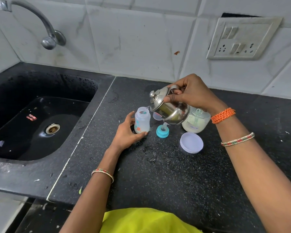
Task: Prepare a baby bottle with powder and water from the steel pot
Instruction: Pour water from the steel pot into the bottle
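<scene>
Now our right hand (pixel 190 93) grips the tilted steel pot (pixel 168 110), pouring water into the baby bottle (pixel 142 121) our left hand (pixel 127 133) holds upright on the surface (pixel 158 174).

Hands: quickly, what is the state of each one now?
Left hand: holds the baby bottle.
Right hand: grips the tilted steel pot.

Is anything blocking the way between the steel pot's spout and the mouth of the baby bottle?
Nothing visible. The steel pot is tilted with its spout right at the open mouth of the baby bottle; the teal nipple cap lies off to the side on the counter.
</scene>
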A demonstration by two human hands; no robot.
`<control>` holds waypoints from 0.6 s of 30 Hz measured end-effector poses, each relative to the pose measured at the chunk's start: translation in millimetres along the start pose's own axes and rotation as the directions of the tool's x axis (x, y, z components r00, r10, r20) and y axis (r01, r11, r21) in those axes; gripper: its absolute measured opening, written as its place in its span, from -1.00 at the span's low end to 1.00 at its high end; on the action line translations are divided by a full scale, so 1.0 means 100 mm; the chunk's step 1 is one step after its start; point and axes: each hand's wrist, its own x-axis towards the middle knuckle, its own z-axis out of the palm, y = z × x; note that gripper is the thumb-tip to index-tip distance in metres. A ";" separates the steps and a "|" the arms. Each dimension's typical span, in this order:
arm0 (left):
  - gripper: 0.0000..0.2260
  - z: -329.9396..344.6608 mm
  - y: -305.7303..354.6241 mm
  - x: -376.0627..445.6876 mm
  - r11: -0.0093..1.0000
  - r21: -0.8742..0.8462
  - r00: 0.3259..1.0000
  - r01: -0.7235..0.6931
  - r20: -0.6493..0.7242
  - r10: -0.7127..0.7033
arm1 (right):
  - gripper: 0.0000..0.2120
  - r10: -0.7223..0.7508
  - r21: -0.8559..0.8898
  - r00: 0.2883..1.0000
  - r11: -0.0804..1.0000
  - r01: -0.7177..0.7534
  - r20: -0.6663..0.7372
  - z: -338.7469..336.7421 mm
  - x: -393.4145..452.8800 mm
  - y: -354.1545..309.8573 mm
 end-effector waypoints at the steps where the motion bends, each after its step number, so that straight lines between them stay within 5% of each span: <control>1: -0.19 0.00 0.00 0.00 1.000 0.000 1.000 0.002 0.000 -0.002 | -0.58 0.000 -0.004 1.000 1.000 0.000 -0.007 0.00 0.00 -0.01; 18: -0.28 0.00 0.00 0.00 1.000 -0.022 1.000 -0.008 -0.005 0.008 | -0.59 0.012 0.026 1.000 1.000 -0.012 0.006 -0.08 0.03 -0.08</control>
